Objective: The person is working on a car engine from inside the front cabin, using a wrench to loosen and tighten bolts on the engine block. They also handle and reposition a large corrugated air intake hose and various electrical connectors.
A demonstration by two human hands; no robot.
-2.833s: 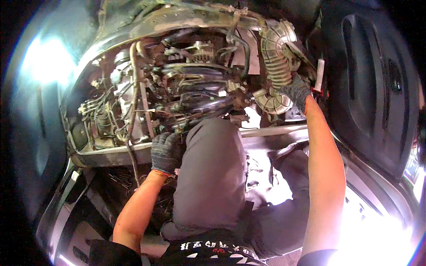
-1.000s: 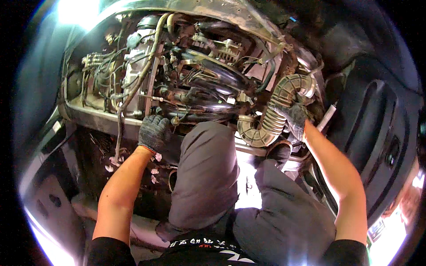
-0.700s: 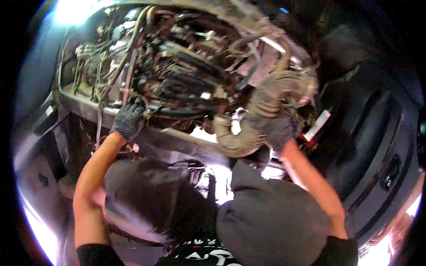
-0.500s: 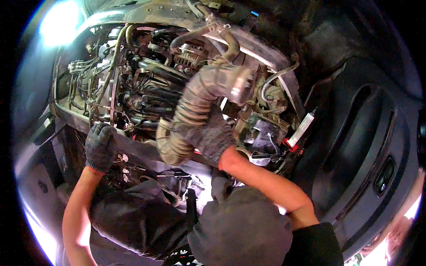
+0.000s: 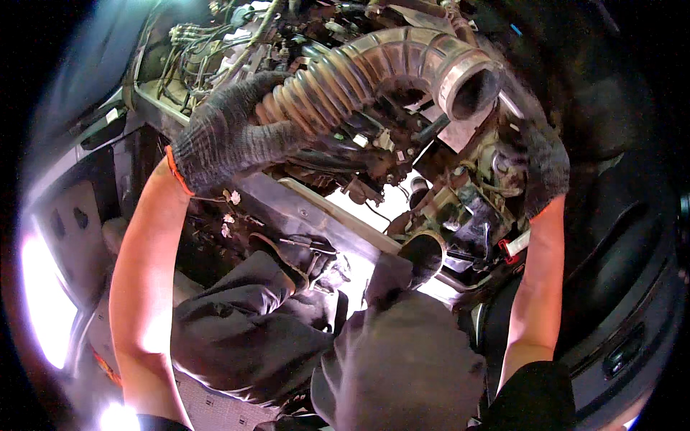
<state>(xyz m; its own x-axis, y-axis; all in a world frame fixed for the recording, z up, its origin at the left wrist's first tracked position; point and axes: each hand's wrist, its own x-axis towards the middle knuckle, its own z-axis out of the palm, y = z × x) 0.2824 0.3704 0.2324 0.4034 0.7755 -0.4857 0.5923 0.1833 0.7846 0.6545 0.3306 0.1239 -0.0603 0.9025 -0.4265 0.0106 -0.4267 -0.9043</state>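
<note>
My left hand (image 5: 237, 133), in a dark knit glove with an orange cuff, is closed round the near end of a grimy, ribbed air-intake hose (image 5: 327, 90). The bent hose is raised over the engine bay, its round open mouth (image 5: 468, 90) facing right. My right hand (image 5: 540, 161), gloved alike, is beside that mouth at the right of the bay; its fingers are dark and smeared, so their hold is unclear. Beneath the hose lie dark engine tubes (image 5: 316, 158), brackets and wiring (image 5: 183, 50). My raised knee and trousers fill much of the lower middle.
A metal cross rail (image 5: 334, 212) edges the bay nearest me, with my shoes beside it. A white tube with red (image 5: 514, 248) stands at the right. A dark moulded panel (image 5: 611, 287) bounds the right, another body panel (image 5: 65, 208) the left.
The hose has risen from the right of the bay across the middle. My left hand left the rail and took hold of it; my right hand moved off its middle toward the right.
</note>
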